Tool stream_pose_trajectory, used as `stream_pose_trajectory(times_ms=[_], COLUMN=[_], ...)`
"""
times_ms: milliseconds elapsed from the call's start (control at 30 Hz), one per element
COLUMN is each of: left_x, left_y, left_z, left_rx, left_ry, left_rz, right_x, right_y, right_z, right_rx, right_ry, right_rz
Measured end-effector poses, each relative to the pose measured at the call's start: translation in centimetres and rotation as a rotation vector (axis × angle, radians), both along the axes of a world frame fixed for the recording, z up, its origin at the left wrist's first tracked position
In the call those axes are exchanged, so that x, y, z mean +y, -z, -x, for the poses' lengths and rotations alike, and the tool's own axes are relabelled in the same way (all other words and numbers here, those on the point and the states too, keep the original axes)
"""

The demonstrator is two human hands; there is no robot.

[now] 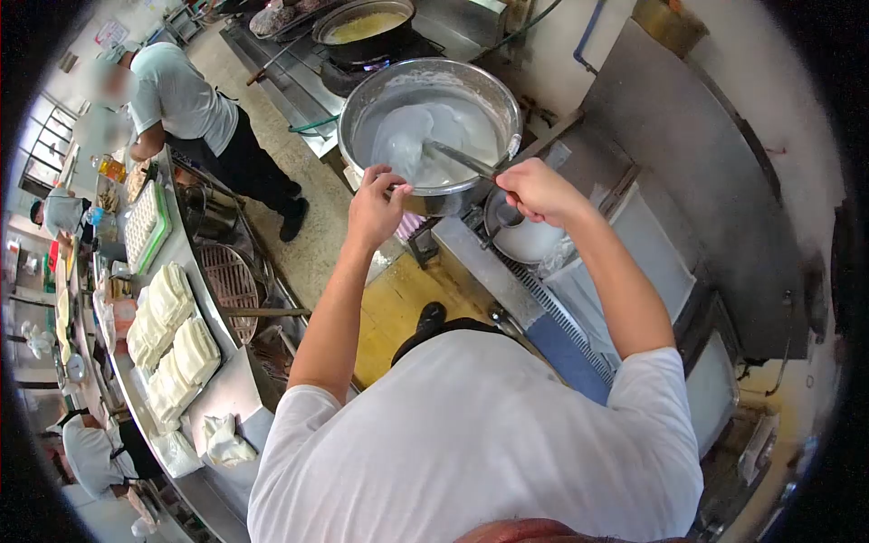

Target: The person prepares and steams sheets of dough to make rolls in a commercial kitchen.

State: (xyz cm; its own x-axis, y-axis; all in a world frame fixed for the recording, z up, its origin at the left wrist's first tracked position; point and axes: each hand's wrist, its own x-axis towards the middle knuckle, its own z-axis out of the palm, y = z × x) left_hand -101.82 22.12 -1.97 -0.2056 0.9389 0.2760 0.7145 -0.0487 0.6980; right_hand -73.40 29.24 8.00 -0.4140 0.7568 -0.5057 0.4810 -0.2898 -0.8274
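**A:** Closest in: two bare arms coming out of a white T-shirt (471,434), both stretched forward. What's the left hand (376,206) up to?

**B:** Its fingers are curled in and the thumb is pressed to them. It looks to be nipping the near-left rim of the large round steel pot (471,80).

**A:** And the right hand (539,190)?

**B:** Closed in a fist round the end of the long thin metal ladle handle (462,160), right at the pot's near-right rim. A small round pale bowl (525,240) sits just below that wrist.

**A:** Give me the line of that handle.

**B:** It runs from the right fist, slanting away and to the left, and dips into the thick white liquid (434,127) near the middle. The sunk end lies just beyond the left hand's knuckles, but only the right hand is on the handle. The left is beside it, on the rim alone.

**A:** Where does the pot stand?

**B:** At the near end of the long steel cooking range (457,16), straight ahead of both hands. It's upright, with the liquid well below the rim.

**A:** Farther out?

**B:** A dark round wok (367,50) of yellow liquid sits behind the pot on the same range. Across the aisle to the left, another person in a pale shirt and dark trousers (181,100) bends over the far end of the counter.
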Motion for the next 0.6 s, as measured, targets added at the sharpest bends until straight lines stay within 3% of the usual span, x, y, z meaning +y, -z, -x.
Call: stream_pose_trajectory(times_ms=[167,233,433,533,600], left_x=[-0.4,-0.3,-1.0,-0.9,0.0], left_y=[-0.6,-0.4,-3.4,-5.5,-6.0], left_z=[-0.7,-0.5,-3.9,-9.7,-13.5], left_rx=[0.010,0.062,0.331,0.345,0.336], left_ry=[-0.034,-0.036,-0.084,0.141,0.353], left_rz=[0.031,0.022,0.059,-0.077,-0.253], right_x=[-3.2,-4.6,-8.8,-10.5,-11.9], right_y=[0.8,1.8,3.1,5.0,5.0], right_z=[-2.7,-3.3,-4.9,-5.3,-5.9], right_rx=[0.115,0.117,0.024,0.100,0.182], right_ry=[0.051,0.055,0.087,0.180,0.207], right_rz=[-0.063,-0.311,-0.555,-0.705,-0.594])
